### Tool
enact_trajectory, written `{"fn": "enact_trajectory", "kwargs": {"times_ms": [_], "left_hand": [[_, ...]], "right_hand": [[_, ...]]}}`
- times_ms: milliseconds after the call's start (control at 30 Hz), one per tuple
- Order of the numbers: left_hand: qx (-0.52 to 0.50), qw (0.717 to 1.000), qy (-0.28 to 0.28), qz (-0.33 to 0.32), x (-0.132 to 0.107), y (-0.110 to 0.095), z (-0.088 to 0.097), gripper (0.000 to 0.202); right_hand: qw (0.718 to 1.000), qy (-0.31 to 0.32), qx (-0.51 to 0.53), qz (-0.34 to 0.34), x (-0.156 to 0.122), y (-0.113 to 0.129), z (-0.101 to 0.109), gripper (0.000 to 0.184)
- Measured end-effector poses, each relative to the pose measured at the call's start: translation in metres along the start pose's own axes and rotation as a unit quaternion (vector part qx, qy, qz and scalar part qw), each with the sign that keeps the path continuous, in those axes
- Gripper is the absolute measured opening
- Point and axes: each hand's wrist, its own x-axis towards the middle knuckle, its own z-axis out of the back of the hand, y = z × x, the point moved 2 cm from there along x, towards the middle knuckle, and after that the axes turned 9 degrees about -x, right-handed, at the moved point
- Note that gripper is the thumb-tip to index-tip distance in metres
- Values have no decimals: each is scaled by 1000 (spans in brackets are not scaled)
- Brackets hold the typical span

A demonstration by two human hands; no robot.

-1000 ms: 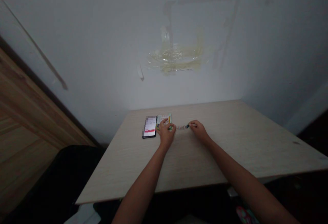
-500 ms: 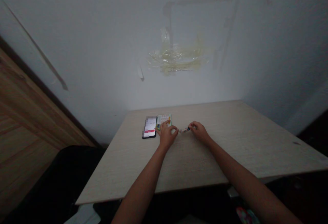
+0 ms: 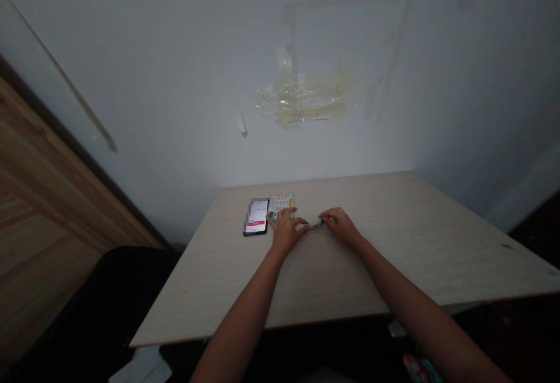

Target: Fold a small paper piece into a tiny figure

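On the pale wood-grain table [image 3: 394,243], a lit smartphone [image 3: 256,217] lies beside a printed packet [image 3: 280,203]. The left hand [image 3: 285,232] rests spread on the packet; just right of it, the right hand's [image 3: 341,225] fingers pinch a small clear strip [image 3: 315,225].
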Motion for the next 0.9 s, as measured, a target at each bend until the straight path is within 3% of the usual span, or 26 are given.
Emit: {"fn": "enact_trajectory", "kwargs": {"times_ms": [300,900], "left_hand": [[1,999,-12,30,0,-3,-1,21],[11,994,-33,99,2,-5,-4,18]], "right_hand": [[997,33,-63,32,4,-12,4,19],[983,12,-171,-70,2,-4,-7,28]]}}
